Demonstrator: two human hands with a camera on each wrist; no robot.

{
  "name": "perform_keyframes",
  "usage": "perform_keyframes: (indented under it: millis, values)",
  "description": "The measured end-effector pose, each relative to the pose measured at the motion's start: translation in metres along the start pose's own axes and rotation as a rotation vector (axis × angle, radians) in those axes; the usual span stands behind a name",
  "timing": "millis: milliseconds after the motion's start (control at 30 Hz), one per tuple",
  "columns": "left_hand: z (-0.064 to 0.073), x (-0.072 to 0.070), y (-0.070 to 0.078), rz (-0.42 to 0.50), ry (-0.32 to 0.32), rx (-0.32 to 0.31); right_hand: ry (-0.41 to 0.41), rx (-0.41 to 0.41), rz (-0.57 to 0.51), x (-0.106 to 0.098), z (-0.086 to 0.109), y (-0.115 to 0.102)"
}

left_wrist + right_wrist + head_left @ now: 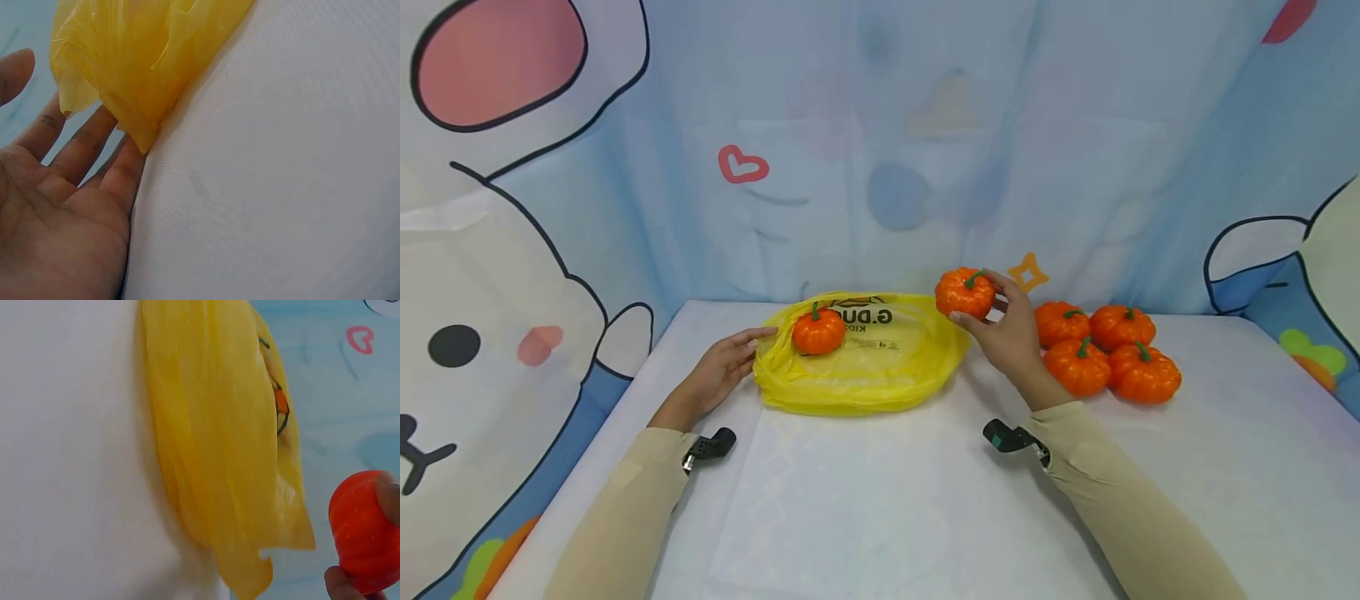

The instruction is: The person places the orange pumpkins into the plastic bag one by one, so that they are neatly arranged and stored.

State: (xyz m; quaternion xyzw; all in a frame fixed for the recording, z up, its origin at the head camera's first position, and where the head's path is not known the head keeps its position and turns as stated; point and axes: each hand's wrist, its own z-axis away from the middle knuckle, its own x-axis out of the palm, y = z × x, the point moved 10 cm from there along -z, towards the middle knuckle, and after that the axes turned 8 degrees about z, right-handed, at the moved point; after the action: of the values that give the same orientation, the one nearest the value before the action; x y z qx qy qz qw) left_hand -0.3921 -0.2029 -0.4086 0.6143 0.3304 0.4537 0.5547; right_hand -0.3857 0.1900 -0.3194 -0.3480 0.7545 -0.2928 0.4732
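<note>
My right hand [1011, 337] holds a small orange toy pumpkin [962, 293] with a green stem above the right end of a yellow plastic bag [865, 387]. In the right wrist view, fingertips and thumb grip that pumpkin [362, 531] from its sides. Another pumpkin [818, 332] sits at the left part of the bag, beside its dark printed letters. At the bag's left end is my left hand [718, 371], its fingers extended. The left wrist view shows the hand [69, 212] with fingers reaching behind the bag's hanging edge [140, 119].
Several more orange pumpkins [1108, 362] stand clustered on the white tabletop [865, 517], just right of my right forearm. A blue patterned cloth [880, 150] hangs behind the table. Each wrist carries a black camera mount.
</note>
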Motion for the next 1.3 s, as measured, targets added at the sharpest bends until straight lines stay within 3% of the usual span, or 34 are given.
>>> perform_keyframes:
  millis: [200, 467, 600, 733, 900, 1300]
  values:
    - [-0.002, 0.001, 0.003, -0.002, -0.006, 0.014, -0.076, 0.043, -0.043, 0.015, 0.003, -0.015]
    - [-0.002, 0.000, -0.001, 0.005, -0.003, 0.020, -0.202, 0.072, -0.084, 0.061, 0.009, -0.027]
    - [-0.003, 0.001, -0.002, 0.010, -0.007, 0.025, -0.260, 0.110, -0.103, 0.085, 0.009, -0.027]
    - [-0.004, 0.004, -0.001, 0.006, -0.026, 0.033, -0.307, 0.197, -0.151, 0.107, 0.010, -0.018]
    - [-0.005, 0.003, -0.001, -0.002, -0.022, 0.027, -0.315, 0.266, -0.164, 0.126, 0.010, -0.011]
    - [-0.003, 0.000, 0.002, -0.009, 0.000, 0.020, -0.287, 0.235, -0.162, 0.147, 0.008, -0.009]
